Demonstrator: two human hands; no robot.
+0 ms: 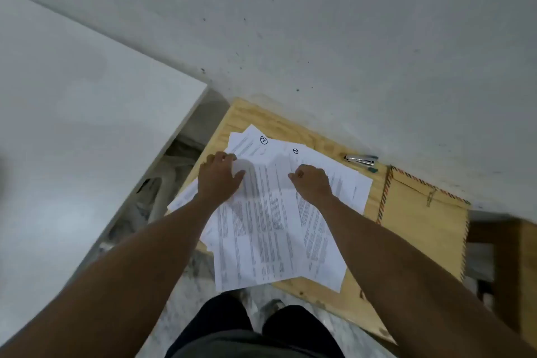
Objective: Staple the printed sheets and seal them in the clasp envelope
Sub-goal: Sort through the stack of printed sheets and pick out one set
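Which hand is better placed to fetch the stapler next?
Probably the right hand: the stapler lies just beyond it, by the wall. The left hand is across the sheets.

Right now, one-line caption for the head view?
Both hands, left and right, gather loose printed sheets; stapler and envelope wait.

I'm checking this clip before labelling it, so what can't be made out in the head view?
- Text on the printed sheets: too small and blurred to read.
- Fingertips of the left hand and right hand: curled under, so each grip is unclear.
- Stapler: small; whether loaded is hidden.
- Clasp envelope: contents unseen.
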